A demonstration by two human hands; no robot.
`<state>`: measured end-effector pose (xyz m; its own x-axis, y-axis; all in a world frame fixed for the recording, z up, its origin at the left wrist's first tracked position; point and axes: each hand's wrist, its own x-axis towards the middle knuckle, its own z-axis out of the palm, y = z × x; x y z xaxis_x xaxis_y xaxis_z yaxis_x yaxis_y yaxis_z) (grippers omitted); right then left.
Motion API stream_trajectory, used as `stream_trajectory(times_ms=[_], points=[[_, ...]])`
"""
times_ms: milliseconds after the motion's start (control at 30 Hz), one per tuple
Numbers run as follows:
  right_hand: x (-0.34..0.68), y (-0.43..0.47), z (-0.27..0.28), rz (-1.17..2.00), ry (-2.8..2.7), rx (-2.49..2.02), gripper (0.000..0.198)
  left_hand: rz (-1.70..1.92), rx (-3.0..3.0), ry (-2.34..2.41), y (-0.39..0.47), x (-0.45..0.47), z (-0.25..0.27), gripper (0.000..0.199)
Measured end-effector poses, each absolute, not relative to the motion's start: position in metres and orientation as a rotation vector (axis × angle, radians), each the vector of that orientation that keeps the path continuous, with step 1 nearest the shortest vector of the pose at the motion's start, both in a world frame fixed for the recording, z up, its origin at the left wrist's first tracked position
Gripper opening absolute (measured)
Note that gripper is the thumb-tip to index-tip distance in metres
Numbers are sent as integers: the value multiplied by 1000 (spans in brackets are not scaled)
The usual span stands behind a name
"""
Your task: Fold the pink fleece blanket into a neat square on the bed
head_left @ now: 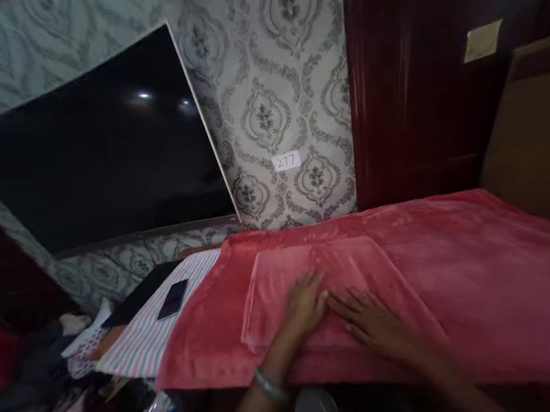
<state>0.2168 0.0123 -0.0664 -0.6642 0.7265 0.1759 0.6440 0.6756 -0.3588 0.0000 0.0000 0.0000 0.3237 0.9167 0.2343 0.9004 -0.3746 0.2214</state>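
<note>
A folded pink fleecy cloth (273,279) lies on a larger red-pink blanket (202,351) spread over a long raised surface. My left hand (304,303), with a metal bangle on its wrist, rests flat on the folded cloth, fingers pointing away from me. From the right, my right hand (374,322) also lies flat on it, fingers stretched towards the left. The thumb of my left hand is close to the right fingertips. Both hands are open, pressing on the fabric without gripping it.
Left of the blanket, a dark phone (173,299) lies on a striped cloth (137,349). A large black screen (111,152) hangs on the patterned wall (272,65), near a paper label (286,161). A brown panel (549,133) stands at the right; clothes (35,364) are piled lower left.
</note>
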Motion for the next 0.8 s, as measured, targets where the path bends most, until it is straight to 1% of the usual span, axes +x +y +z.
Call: stream_trajectory(times_ms=[67,167,333,433,533,600,667,733,800], points=[[216,16,-74,358,-2563,-1099,57,380,2520,1823,24,5,4,59],[215,18,-84,307,-2523,-1104,53,295,2515,1938,48,8,-2,63],[213,4,-93,255,-2458,-1102,52,353,2504,2001,51,3,-26,65],[213,-3,-85,266,-2462,-1086,51,355,2505,2003,51,1,-29,65],[219,7,-65,302,-2480,-1036,46,344,2499,2012,52,2,-26,65],[226,22,-56,207,-2369,-1116,47,344,2496,2020,53,3,-24,64],[235,38,-57,33,-2200,-1262,50,347,2497,2026,53,3,-23,63],[243,51,-70,-67,-2122,-1365,53,347,2496,2030,53,2,-24,63],[249,59,-87,-76,-2118,-1425,55,343,2498,2031,54,1,-25,62]])
